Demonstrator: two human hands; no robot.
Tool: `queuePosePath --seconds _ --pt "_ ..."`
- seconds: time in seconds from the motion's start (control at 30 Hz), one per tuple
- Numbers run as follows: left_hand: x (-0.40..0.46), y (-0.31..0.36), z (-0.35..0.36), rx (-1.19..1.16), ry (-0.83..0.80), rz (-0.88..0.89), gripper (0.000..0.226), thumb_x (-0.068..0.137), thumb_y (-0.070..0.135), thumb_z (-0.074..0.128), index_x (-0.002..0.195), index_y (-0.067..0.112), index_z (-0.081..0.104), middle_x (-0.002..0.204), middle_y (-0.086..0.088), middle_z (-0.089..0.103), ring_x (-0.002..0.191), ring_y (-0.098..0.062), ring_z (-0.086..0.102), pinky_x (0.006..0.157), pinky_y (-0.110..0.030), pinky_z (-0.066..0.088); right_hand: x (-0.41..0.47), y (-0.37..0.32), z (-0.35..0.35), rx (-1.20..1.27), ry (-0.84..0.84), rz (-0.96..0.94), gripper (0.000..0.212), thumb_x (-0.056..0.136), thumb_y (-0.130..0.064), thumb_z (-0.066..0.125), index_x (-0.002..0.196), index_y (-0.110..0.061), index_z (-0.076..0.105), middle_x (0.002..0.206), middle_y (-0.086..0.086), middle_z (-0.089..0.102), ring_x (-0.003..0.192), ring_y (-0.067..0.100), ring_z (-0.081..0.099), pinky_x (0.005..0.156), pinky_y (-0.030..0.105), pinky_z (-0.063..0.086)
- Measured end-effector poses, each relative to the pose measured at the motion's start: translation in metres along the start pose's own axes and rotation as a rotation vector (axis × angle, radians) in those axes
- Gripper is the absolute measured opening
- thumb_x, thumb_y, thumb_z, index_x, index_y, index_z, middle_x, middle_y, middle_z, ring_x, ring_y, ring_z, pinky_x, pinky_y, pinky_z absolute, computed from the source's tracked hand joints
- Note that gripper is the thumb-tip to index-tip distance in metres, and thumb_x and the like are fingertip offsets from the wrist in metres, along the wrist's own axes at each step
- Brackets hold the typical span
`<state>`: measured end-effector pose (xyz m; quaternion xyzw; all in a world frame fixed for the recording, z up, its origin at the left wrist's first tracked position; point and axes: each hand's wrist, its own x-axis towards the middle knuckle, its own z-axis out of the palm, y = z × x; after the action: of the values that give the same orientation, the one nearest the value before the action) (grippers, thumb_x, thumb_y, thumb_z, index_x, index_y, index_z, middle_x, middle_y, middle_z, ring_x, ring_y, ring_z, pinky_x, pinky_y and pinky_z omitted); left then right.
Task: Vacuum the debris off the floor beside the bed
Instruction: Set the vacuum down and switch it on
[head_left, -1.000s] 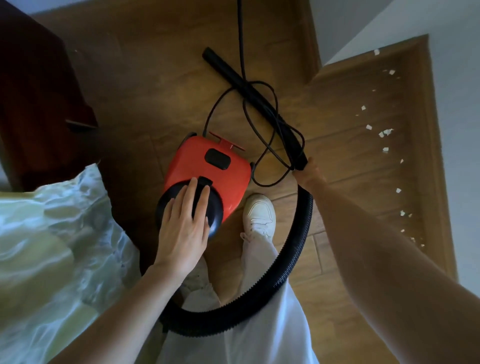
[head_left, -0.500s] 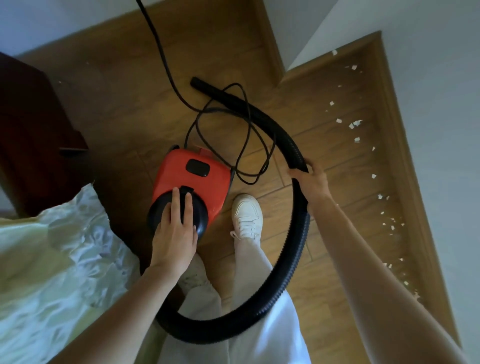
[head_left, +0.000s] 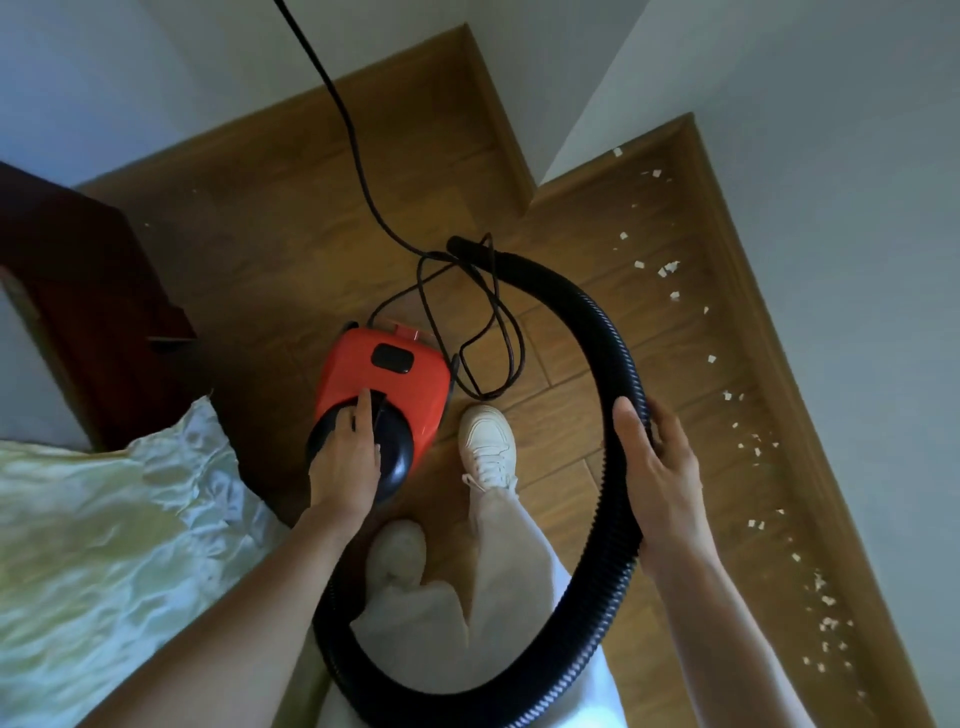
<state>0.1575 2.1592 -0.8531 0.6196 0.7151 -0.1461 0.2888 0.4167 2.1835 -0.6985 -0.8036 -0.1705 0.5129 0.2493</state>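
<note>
At far left a rumpled pale green-white bedspread (head_left: 104, 545) covers the bed corner, with a dark reddish-brown wooden cabinet (head_left: 93, 291) behind it. Just right of the bed, a small red canister vacuum cleaner with a round black front cap (head_left: 384, 384) stands on the brown wood-plank floor (head_left: 270, 249). The left hand (head_left: 345, 457) lies on top of the black cap, fingers extended forward and pressed flat against it, one fingertip reaching the red body; this grip is laid on, not closed around anything. A thin black power cord (head_left: 358, 171) runs from the top edge down to the vacuum and loops loosely on the floor beside it. Two white sneakers (head_left: 488, 441) and cream-coloured trouser legs (head_left: 498, 582) stand between vacuum and hose. A ribbed black flexible hose (head_left: 587, 306) arcs in a wide curve from near the cord loops, round to the right and back under the legs. The right hand (head_left: 660, 467) is wrapped around the hose on its right side, thumb on the inner face, fingers curled behind. At right, small white paper scraps (head_left: 670, 270) lie scattered along the floor strip beside the pale grey wall (head_left: 831, 208) and its wooden skirting, well apart from the hose end.
</note>
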Motion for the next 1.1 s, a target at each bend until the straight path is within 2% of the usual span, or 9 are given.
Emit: queuePosePath --seconds 0.07,0.17,0.33,0.5,0.57,0.73,0.83,0.97,1.1 --pt "0.003 -0.003 0.0 0.003 -0.007 0.0 0.074 0.092 0.023 0.061 0.152 0.011 0.019 0.136 -0.017 0.046 0.092 -0.029 0.067 0.057 -0.03 0.05 -0.017 0.003 -0.003 0.008 0.029 -0.012 0.019 0.091 -0.042 0.06 0.097 -0.024 0.064 0.065 0.001 0.053 0.056 0.016 0.05 0.053 0.033 0.044" --pt "0.004 -0.006 0.001 0.007 -0.017 0.008 0.073 0.094 0.022 0.058 0.153 0.012 0.017 0.138 -0.016 0.045 0.091 -0.03 0.066 0.056 -0.03 0.045 -0.044 0.013 -0.014 0.075 0.114 0.001 0.021 0.088 -0.032 0.065 0.079 -0.013 0.061 0.06 0.001 0.049 0.053 0.018 0.046 0.048 0.031 0.04" --pt "0.004 -0.002 -0.006 0.11 -0.054 0.028 0.071 0.094 0.015 0.055 0.152 0.008 0.015 0.136 -0.019 0.045 0.093 -0.033 0.065 0.059 -0.031 0.041 -0.087 0.038 -0.039 0.236 0.226 0.027 0.008 0.086 -0.02 0.065 0.089 -0.012 0.068 0.069 0.008 0.06 0.06 0.021 0.053 0.053 0.032 0.043" --pt "-0.023 0.02 -0.023 0.233 -0.116 0.11 0.067 0.093 0.008 0.054 0.15 0.008 0.018 0.13 -0.02 0.047 0.103 -0.037 0.062 0.07 -0.039 0.046 -0.117 0.057 -0.069 0.448 0.262 0.067 0.024 0.083 -0.005 0.064 0.106 0.0 0.06 0.064 0.006 0.067 0.058 0.017 0.06 0.062 0.034 0.047" --pt "-0.04 0.028 -0.028 0.276 -0.124 0.171 0.065 0.093 0.007 0.052 0.149 0.01 0.02 0.128 -0.019 0.049 0.103 -0.038 0.062 0.075 -0.042 0.048 -0.133 0.064 -0.082 0.475 0.279 0.066 0.025 0.082 -0.005 0.066 0.106 -0.003 0.058 0.063 0.007 0.066 0.057 0.017 0.06 0.06 0.033 0.047" --pt "-0.081 0.043 -0.045 0.336 -0.114 0.275 0.065 0.091 0.007 0.054 0.148 0.014 0.023 0.124 -0.018 0.052 0.1 -0.038 0.062 0.073 -0.044 0.047 -0.176 0.082 -0.108 0.511 0.386 -0.004 0.035 0.079 -0.027 0.077 0.099 -0.009 0.056 0.065 0.007 0.06 0.053 0.016 0.055 0.051 0.031 0.044" --pt "-0.103 0.057 -0.05 0.385 -0.066 0.358 0.063 0.088 0.01 0.058 0.144 0.014 0.031 0.125 -0.016 0.054 0.1 -0.038 0.063 0.074 -0.044 0.049 -0.196 0.096 -0.125 0.571 0.389 -0.045 0.028 0.08 -0.024 0.076 0.096 -0.01 0.057 0.063 0.005 0.059 0.054 0.017 0.054 0.054 0.033 0.045" --pt "-0.134 0.093 -0.049 0.427 -0.038 0.467 0.053 0.083 0.012 0.064 0.132 0.01 0.045 0.122 -0.015 0.056 0.101 -0.039 0.062 0.078 -0.045 0.049 -0.216 0.124 -0.151 0.513 0.405 -0.097 0.018 0.081 -0.022 0.072 0.093 -0.017 0.06 0.066 0.006 0.062 0.055 0.016 0.058 0.054 0.033 0.048" --pt "-0.17 0.139 -0.045 0.496 -0.008 0.581 0.052 0.082 0.01 0.063 0.131 0.01 0.045 0.12 -0.015 0.056 0.097 -0.041 0.062 0.075 -0.045 0.049 -0.242 0.164 -0.185 0.499 0.428 -0.135 0.021 0.079 -0.016 0.066 0.095 -0.028 0.059 0.066 0.001 0.062 0.057 0.019 0.06 0.057 0.037 0.051"
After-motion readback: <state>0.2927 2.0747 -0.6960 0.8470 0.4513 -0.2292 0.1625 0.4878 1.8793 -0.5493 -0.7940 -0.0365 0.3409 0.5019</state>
